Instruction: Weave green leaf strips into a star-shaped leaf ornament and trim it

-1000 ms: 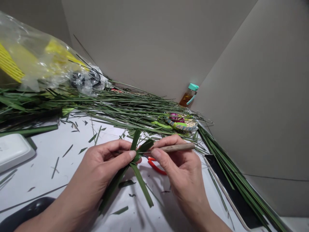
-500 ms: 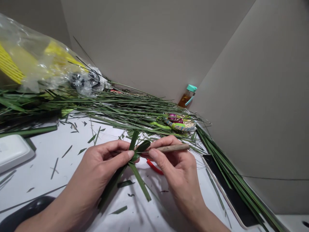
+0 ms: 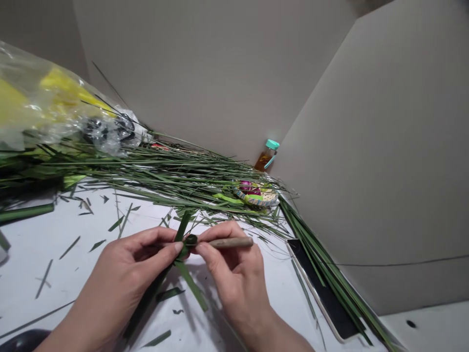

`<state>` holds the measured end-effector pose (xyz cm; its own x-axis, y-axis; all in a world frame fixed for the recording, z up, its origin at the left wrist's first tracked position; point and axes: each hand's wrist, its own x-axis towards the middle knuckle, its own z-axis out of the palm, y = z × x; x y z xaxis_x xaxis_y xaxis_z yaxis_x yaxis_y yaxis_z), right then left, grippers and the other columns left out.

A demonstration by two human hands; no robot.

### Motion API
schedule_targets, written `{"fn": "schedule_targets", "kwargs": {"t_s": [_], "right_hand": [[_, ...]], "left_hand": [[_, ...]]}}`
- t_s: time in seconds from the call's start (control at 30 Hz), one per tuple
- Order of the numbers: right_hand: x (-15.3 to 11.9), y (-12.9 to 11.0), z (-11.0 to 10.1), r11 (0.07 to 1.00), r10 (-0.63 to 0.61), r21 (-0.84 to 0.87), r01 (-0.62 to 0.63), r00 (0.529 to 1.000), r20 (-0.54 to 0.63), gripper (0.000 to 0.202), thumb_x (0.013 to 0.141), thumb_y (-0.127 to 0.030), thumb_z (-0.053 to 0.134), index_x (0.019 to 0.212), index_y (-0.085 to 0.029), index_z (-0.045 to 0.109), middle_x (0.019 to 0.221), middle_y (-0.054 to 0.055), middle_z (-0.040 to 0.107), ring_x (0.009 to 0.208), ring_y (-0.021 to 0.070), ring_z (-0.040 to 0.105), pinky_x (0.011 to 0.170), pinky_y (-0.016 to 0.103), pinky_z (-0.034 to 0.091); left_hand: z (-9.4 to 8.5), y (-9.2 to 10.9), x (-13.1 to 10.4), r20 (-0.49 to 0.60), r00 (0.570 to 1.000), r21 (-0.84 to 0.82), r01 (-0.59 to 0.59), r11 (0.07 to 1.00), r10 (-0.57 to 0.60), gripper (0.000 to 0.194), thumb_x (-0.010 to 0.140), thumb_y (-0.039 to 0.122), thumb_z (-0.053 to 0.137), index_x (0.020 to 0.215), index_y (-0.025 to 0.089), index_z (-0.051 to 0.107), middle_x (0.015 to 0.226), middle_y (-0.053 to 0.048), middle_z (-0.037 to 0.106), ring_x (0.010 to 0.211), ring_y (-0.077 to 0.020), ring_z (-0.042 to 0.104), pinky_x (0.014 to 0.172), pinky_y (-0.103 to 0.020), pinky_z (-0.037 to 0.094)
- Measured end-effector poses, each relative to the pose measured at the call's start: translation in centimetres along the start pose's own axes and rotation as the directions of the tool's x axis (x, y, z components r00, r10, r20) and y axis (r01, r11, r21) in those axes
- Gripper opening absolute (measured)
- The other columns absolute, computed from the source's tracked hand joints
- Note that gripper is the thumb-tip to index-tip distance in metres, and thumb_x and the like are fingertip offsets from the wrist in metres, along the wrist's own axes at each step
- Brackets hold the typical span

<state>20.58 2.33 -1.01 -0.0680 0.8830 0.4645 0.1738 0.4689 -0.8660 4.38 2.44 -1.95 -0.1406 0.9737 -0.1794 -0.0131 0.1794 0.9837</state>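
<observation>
My left hand (image 3: pixel 134 266) pinches folded green leaf strips (image 3: pixel 192 286) between thumb and forefinger, above the white table. One strip points up past the fingertips and another hangs down to the right. A small curled leaf loop (image 3: pixel 191 239) sits at the crossing, between both hands' fingertips. My right hand (image 3: pixel 238 281) is closed around an awl with a wooden handle (image 3: pixel 234 242), its handle pointing right. The awl's tip is at the leaf loop, and I cannot tell how far it goes in.
Long green leaves (image 3: pixel 172 168) lie across the back, beside a plastic bag (image 3: pixel 69 117). A bottle with a teal cap (image 3: pixel 266 155) and a small woven basket (image 3: pixel 262 200) stand behind. Leaf blades partly cover a phone (image 3: pixel 322 298) at right. Leaf scraps (image 3: pixel 69 247) dot the white tabletop (image 3: pixel 91 274).
The view has turned, so everything sits further left. The leaf loop between my fingertips is now rounder and more curled. A red curved piece under my right hand is now out of sight.
</observation>
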Motion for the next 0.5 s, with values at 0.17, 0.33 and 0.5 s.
{"fn": "schedule_targets", "kwargs": {"t_s": [0.17,0.33,0.5], "right_hand": [[-0.8,0.9,0.7,0.906,-0.394,-0.154,0.395,0.918,0.034,0.018,0.089,-0.006,0.059,0.100,-0.019,0.067,0.090,0.007,0.074,0.081,0.0184,0.070,0.071,0.030,0.058],[-1.1,1.7,1.1,0.752,-0.588,-0.266,0.603,0.796,0.142,0.033,0.081,-0.001,0.053,0.109,-0.017,0.061,0.087,0.010,0.070,0.085,0.0231,0.070,0.073,0.034,0.063],[-1.1,1.5,1.4,0.624,-0.644,-0.398,0.673,0.731,0.226,0.025,0.085,-0.005,0.050,0.104,-0.012,0.064,0.085,0.013,0.070,0.079,0.0231,0.069,0.075,0.033,0.064]], "left_hand": [[0.2,0.2,-0.3,-0.035,0.999,-0.057,-0.026,0.998,0.024,0.015,0.062,0.031,0.087,0.073,0.028,0.077,0.071,0.006,0.078,0.076,-0.0223,0.069,0.070,-0.026,0.050],[0.3,0.3,-0.3,-0.051,0.998,-0.079,-0.024,0.997,0.020,0.015,0.062,0.028,0.087,0.074,0.028,0.078,0.072,0.005,0.080,0.076,-0.0224,0.072,0.070,-0.024,0.053],[0.3,0.2,-0.2,-0.028,0.999,-0.119,-0.029,0.992,0.026,0.015,0.062,0.025,0.087,0.074,0.026,0.077,0.073,0.003,0.080,0.074,-0.0235,0.072,0.070,-0.026,0.054]]}}
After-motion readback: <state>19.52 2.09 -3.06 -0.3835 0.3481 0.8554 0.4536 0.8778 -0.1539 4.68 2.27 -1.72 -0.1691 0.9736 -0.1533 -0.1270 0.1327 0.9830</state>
